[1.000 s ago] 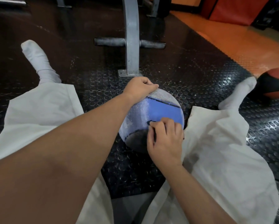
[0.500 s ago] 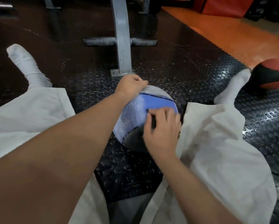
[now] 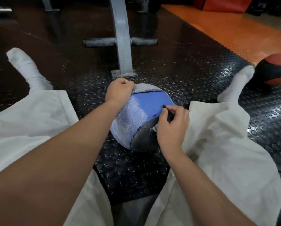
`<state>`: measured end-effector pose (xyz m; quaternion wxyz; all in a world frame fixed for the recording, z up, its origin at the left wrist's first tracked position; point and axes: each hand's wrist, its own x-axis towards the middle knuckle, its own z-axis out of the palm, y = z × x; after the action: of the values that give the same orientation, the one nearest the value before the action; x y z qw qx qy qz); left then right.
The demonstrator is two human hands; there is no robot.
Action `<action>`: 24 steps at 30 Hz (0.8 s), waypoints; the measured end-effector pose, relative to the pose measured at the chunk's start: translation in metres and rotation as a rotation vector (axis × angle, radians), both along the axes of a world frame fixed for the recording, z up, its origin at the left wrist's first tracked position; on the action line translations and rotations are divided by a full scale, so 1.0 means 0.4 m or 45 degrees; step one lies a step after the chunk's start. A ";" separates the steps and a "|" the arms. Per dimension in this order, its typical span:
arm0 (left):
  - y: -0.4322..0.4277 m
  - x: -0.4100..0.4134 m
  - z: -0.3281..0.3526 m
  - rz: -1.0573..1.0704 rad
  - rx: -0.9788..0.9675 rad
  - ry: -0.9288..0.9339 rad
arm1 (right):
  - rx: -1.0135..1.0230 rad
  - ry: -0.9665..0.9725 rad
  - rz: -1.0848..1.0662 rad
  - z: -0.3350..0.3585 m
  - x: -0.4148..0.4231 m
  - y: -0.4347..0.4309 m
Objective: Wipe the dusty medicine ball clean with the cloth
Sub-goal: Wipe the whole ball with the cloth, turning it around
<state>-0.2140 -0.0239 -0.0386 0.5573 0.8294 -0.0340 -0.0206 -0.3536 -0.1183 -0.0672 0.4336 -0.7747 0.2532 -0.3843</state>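
Right hand: the right hand (image 3: 170, 128) lies against the right side of the ball, fingers curled and pinched together on the cloth, thumb tip pressed to the blue panel.
Cloth: the cloth (image 3: 169, 116) is almost wholly hidden under that hand; a dark fold shows between the fingers and a pale, ragged edge peeks out below the thumb, touching the ball.
Left hand: the left hand (image 3: 119, 93) sits on the ball's upper left, fingers curled over the far edge and gripping it.
Medicine ball: the medicine ball (image 3: 136, 118) rests on the floor between the person's spread legs, just before the foot of a metal frame. Its blue panel is clean and bright next to the right thumb and coated with whitish dust toward the left; the top strip is pale with dust, and the lower dark grey panel is speckled.
Legs: off-white trousers (image 3: 226, 144) flank the ball on both sides, with a white sock (image 3: 28, 69) at far left and another at right.
Floor: a black studded rubber mat (image 3: 193, 75) carries everything; an orange floor (image 3: 234, 30) begins beyond it at upper right.
Frame: a grey metal upright (image 3: 121, 38) stands bolted just beyond the ball, a dusty crossbar (image 3: 104, 42) running through it.
Second ball: a red and black ball (image 3: 273, 70) lies beside the right foot, well apart from the blue one.
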 end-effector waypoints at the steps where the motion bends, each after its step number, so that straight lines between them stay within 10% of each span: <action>1: 0.003 0.002 0.001 -0.012 -0.006 0.001 | -0.121 0.023 0.058 0.011 0.004 0.003; 9: 0.042 0.053 0.013 -0.242 -0.087 0.222 | -0.474 0.345 0.428 0.105 0.110 -0.070; 16: 0.134 0.025 -0.183 -0.021 -0.139 0.520 | -0.414 0.072 0.322 0.058 0.089 -0.073; 24: 0.089 -0.066 -0.308 -0.008 -1.025 0.919 | -0.131 -0.109 0.194 0.030 0.071 -0.086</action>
<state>-0.2404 0.0116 -0.1619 0.8072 0.4904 0.1521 -0.2912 -0.3251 -0.1525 -0.0552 0.4315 -0.7959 0.1547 -0.3955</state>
